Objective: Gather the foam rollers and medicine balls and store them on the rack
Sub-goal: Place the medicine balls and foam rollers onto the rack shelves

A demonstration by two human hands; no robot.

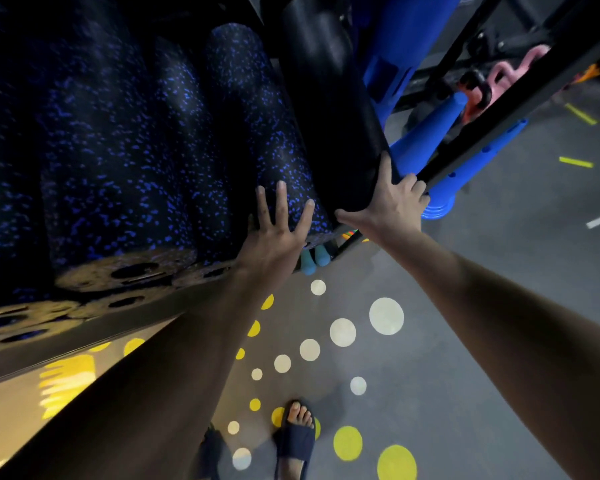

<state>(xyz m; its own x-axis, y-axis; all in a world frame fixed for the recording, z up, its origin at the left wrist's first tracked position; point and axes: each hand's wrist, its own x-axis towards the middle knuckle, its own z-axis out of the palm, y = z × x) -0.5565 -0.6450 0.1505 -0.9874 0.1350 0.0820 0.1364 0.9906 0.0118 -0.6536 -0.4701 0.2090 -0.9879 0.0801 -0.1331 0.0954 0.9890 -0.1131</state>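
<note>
**Both hands on roller ends at the rack**

The left hand [274, 233], fingers spread and straight, presses the near end of a grainy blue-speckled foam roller [257, 133] lying among similar ones. The right hand [392, 206] grips the end of a smooth black roller [333, 98] just beside it, fingers curled close against the metal rack bar [499, 109]. Blue plastic cones [426, 136] crowd behind the bar, above a grey floor [499, 271] with painted dots

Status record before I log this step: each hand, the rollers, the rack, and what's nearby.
left hand: fingers straight and spread, pressing the end of the speckled roller
right hand: grips the near end of the black roller
rollers: side by side, the black one nearest the rack frame
nearby: blue cones, pink kettlebell beyond the frame
</note>
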